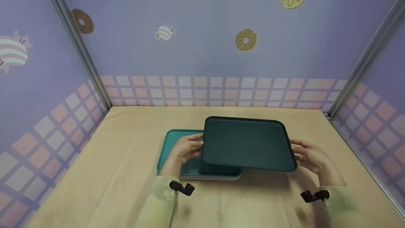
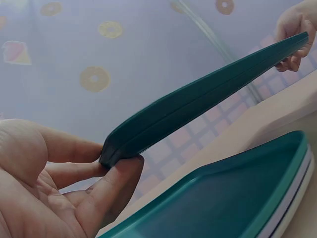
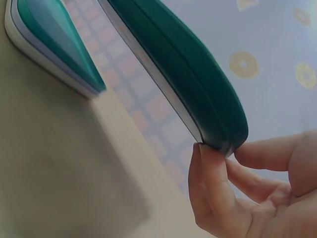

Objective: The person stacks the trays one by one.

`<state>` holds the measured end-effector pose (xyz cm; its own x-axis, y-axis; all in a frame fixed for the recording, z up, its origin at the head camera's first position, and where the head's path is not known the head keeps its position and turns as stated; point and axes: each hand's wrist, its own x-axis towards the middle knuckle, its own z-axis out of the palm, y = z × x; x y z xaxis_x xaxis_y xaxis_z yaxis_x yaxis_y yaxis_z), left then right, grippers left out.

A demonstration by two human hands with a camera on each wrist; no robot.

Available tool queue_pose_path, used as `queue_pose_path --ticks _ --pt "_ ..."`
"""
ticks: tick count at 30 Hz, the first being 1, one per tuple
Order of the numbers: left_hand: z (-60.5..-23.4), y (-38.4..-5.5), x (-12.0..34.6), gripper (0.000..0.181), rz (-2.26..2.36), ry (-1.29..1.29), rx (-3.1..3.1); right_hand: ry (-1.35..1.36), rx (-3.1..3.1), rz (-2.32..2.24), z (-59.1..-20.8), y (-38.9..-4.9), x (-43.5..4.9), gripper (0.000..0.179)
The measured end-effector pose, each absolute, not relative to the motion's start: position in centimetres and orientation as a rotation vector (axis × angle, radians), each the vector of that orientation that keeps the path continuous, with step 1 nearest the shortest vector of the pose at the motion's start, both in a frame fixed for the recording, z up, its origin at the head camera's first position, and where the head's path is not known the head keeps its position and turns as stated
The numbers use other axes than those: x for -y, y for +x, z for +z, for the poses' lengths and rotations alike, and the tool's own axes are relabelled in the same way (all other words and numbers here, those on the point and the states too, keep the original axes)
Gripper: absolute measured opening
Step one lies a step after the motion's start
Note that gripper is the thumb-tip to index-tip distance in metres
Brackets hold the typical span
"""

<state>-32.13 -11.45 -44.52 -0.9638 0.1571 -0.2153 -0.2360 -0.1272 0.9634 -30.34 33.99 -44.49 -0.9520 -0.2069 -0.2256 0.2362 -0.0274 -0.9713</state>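
Note:
A dark green tray (image 1: 246, 142) is held up off the table between both hands, its right side lower than its left in the head view. My left hand (image 1: 186, 148) pinches its left short edge, thumb on one face and fingers on the other. At the opposite short edge, my right hand (image 1: 311, 155) pinches the rim the same way. Below and to the left lies a stack of trays with a teal tray (image 1: 171, 142) on top; lighter rims (image 2: 292, 198) show beneath it. The raised tray and the left hand hide part of this stack.
A beige cloth (image 1: 133, 148) covers the table. Walls printed with doughnuts and sweets enclose it at the back and both sides, with metal posts (image 1: 82, 57) at the corners. The raised tray's shadow (image 3: 99, 183) falls on the cloth at the right.

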Motion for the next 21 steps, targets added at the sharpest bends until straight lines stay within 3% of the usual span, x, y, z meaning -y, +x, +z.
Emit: queue_pose_path --ticks 21 --pt "-44.4 -30.7 21.5 0.054 2.243 -0.17 -1.897 -0.008 -1.969 -2.042 -44.2 -31.9 -23.3 0.054"
